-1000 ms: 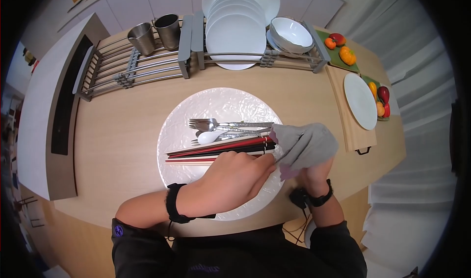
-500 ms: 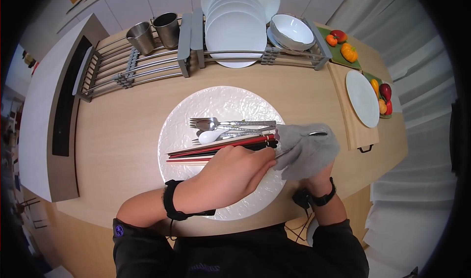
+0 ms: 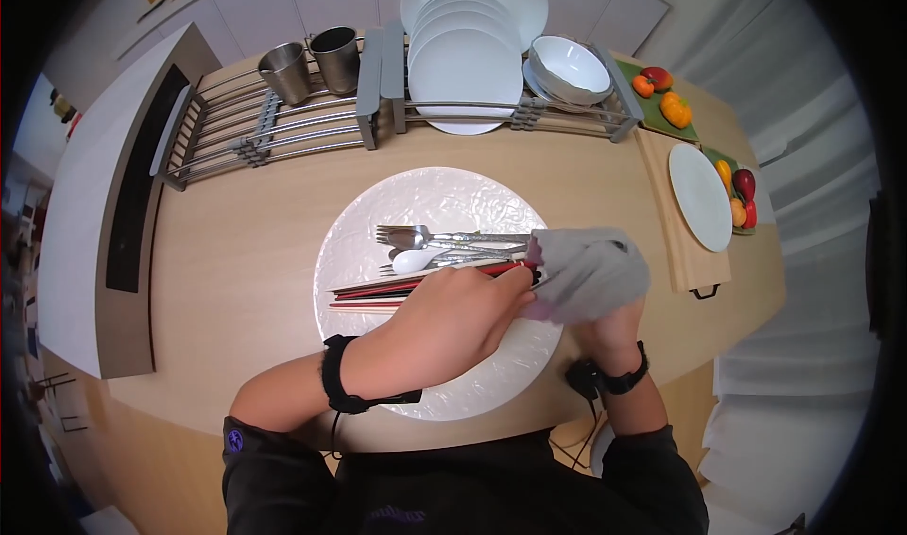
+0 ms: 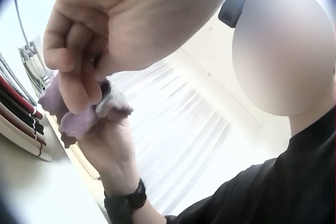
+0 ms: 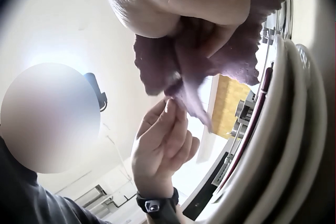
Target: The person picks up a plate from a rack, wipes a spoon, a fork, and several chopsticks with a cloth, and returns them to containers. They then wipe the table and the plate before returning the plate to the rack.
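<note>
My left hand (image 3: 444,322) pinches the thin handle end of a metal spoon over the right part of a big white textured plate (image 3: 425,195). A grey cloth (image 3: 590,275) with a mauve underside wraps most of that spoon; a bit of dark metal shows at its top. Beneath the cloth, my right hand (image 3: 612,332) grips it, fingers mostly covered. In the right wrist view the mauve side (image 5: 231,56) hangs from the right hand, above the left fingertips. On the plate lie metal forks and spoons (image 3: 406,238), a white spoon (image 3: 412,260) and red, black and cream chopsticks (image 3: 364,294).
Behind the plate stands a metal rack (image 3: 274,138) with two steel cups (image 3: 335,58), upright white plates (image 3: 465,77) and bowls (image 3: 572,67). To the right, a white oval plate (image 3: 699,195) sits on a wooden board (image 3: 661,195), near toy vegetables (image 3: 675,110).
Half a second ago the spoon's shiny bowl lay bare on the cloth; the cloth now covers most of it. Both hands stay in nearly the same place, and the view has shifted slightly.
</note>
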`<state>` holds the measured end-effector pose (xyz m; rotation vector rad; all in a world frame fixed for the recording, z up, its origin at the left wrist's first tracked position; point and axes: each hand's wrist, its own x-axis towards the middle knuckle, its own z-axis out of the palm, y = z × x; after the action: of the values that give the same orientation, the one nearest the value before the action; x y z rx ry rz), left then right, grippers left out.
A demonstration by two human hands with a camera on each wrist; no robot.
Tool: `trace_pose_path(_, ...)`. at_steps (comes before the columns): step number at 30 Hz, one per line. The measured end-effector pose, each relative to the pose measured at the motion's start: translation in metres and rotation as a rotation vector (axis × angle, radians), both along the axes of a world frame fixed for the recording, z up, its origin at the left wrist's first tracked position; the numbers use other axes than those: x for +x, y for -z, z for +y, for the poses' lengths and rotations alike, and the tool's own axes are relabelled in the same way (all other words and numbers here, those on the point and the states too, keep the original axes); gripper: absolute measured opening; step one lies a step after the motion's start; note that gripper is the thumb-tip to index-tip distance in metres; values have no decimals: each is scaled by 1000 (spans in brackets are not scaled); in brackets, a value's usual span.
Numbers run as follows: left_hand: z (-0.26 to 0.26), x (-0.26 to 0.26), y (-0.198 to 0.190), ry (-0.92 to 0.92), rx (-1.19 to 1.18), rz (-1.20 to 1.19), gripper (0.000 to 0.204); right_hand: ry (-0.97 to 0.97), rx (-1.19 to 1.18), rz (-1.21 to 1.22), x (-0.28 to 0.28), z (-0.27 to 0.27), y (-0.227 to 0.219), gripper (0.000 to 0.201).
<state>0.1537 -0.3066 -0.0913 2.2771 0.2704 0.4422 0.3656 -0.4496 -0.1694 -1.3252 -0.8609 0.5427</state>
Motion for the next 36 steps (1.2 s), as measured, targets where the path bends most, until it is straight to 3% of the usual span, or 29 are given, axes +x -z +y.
trace_pose_path(1,-1,0,0,-3,-7,19,12,18,-13,-23,-1,0,0,19)
trace_pose_path(4,-6,2,3,-1,-25,48,12,-72,41,369,-5,-5,2,26)
trace_pose_path(7,-8,5,7,3,-8,36,12,-119,7,348,-3,-5,0,29)
trace_pose_path(18,-9,2,-4,12,192,71,14,-28,223,472,23,3,-15,23)
trace_pose_path(21,-6,-4,-5,-16,144,-7,16,-111,284,397,63,2,-13,24)
trace_pose_path(23,-2,-3,-6,-88,-1,-31,15,-77,239,490,66,7,-23,28)
trace_pose_path(26,0,0,-13,-141,-207,-83,17,-236,185,360,41,20,-39,32)
trace_pose_path(28,-3,2,-19,-135,-394,-107,16,-303,229,563,29,10,-19,40)
trace_pose_path(29,-5,3,-18,-116,-421,-94,16,-336,248,662,22,5,-14,44)
trace_pose_path(31,-8,5,-15,-78,-479,-69,15,-425,146,591,7,-1,-22,40)
trace_pose_path(33,-10,8,-6,-43,-398,-69,16,-428,7,360,1,-2,-23,37)
trace_pose_path(36,-11,11,7,-24,-342,-76,17,-326,58,584,-9,-9,-3,35)
